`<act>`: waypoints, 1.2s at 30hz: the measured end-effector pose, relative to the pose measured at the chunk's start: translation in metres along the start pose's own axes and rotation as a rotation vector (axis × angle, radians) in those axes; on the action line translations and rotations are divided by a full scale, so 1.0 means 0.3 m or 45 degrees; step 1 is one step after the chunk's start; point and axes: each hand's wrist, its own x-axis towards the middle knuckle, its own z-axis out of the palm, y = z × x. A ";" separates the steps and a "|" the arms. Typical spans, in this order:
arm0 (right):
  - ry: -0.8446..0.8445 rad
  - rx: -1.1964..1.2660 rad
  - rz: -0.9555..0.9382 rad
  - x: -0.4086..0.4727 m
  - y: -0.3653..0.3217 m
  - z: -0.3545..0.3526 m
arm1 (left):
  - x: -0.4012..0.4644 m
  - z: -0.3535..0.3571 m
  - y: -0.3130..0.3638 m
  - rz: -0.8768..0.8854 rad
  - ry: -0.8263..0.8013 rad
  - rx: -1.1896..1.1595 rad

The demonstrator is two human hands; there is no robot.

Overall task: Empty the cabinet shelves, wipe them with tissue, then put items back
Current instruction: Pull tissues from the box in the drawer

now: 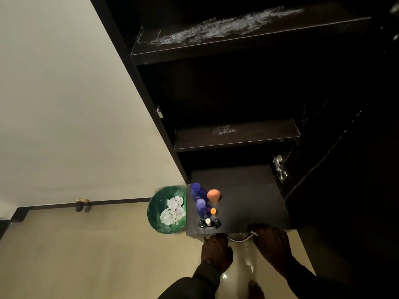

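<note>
The dark cabinet has a top shelf (248, 37) streaked with pale dust, a middle shelf (237, 134) and a bottom shelf (248, 197). On the bottom shelf's left side stand two blue bottles (196, 189), an orange sponge (213, 194), an orange-capped item (213, 211) and small dark bottles (209, 223). My left hand (216, 249) and my right hand (269, 240) are at this shelf's front edge. Between them they hold a pale tissue (239, 238), whose lower part blends with the floor.
A green bin (157, 210) with crumpled tissue inside stands on the floor, touching the cabinet's left side. A cream wall runs along the left. A small doorstop (81, 202) sticks out near the skirting. The open cabinet door (334, 158) is on the right.
</note>
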 end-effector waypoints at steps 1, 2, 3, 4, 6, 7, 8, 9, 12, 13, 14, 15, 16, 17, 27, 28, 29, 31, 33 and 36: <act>-0.008 0.019 0.007 0.000 -0.003 -0.003 | -0.006 -0.016 0.007 -0.008 -0.012 -0.002; -0.002 0.019 0.013 -0.006 -0.005 -0.001 | -0.019 -0.024 0.005 0.000 -0.002 0.030; 0.007 0.023 0.024 -0.011 -0.008 -0.009 | -0.029 -0.035 0.002 0.013 -0.019 0.025; -0.001 0.039 0.047 -0.020 -0.011 -0.022 | -0.038 -0.054 0.015 -0.021 -0.059 -0.015; -0.007 0.087 0.120 -0.032 -0.006 -0.032 | -0.044 -0.071 0.027 -0.014 -0.159 -0.012; -0.032 0.131 0.179 -0.039 -0.003 -0.041 | -0.050 -0.088 0.034 -0.006 -0.247 -0.051; -0.039 0.172 0.242 -0.036 -0.001 -0.064 | -0.054 -0.116 0.040 0.013 -0.306 -0.064; -0.051 0.245 0.311 -0.035 -0.001 -0.086 | -0.058 -0.148 0.054 0.045 -0.361 -0.086; -0.238 0.611 0.402 0.005 -0.001 -0.143 | -0.049 -0.244 0.095 0.079 -0.414 -0.150; -0.289 0.715 0.407 0.026 0.023 -0.134 | -0.053 -0.284 0.113 0.117 -0.390 -0.165; -0.313 0.786 0.411 0.051 0.036 -0.129 | -0.048 -0.321 0.133 0.151 -0.396 -0.192; -0.301 0.832 0.411 0.056 0.007 -0.174 | -0.054 -0.356 0.156 0.209 -0.373 -0.234; -0.282 0.918 0.433 0.064 -0.022 -0.216 | -0.046 -0.388 0.171 0.248 -0.360 -0.285; -0.234 1.006 0.460 0.068 -0.074 -0.284 | -0.031 -0.419 0.177 0.277 -0.335 -0.367; -0.303 1.246 0.484 0.086 -0.240 -0.636 | -0.093 -0.722 0.209 0.062 -0.066 -1.063; -0.298 1.259 0.462 0.088 -0.250 -0.664 | -0.117 -0.753 0.219 0.052 -0.052 -1.141; -0.289 1.258 0.436 0.090 -0.265 -0.694 | -0.141 -0.781 0.230 0.041 -0.036 -1.218; -0.265 1.247 0.384 0.093 -0.283 -0.747 | -0.178 -0.827 0.256 0.026 -0.040 -1.331; -0.229 1.242 0.334 0.095 -0.300 -0.803 | -0.218 -0.879 0.279 0.050 -0.068 -1.416; -0.160 1.286 0.265 0.106 -0.314 -0.866 | -0.259 -0.935 0.292 0.158 -0.057 -1.528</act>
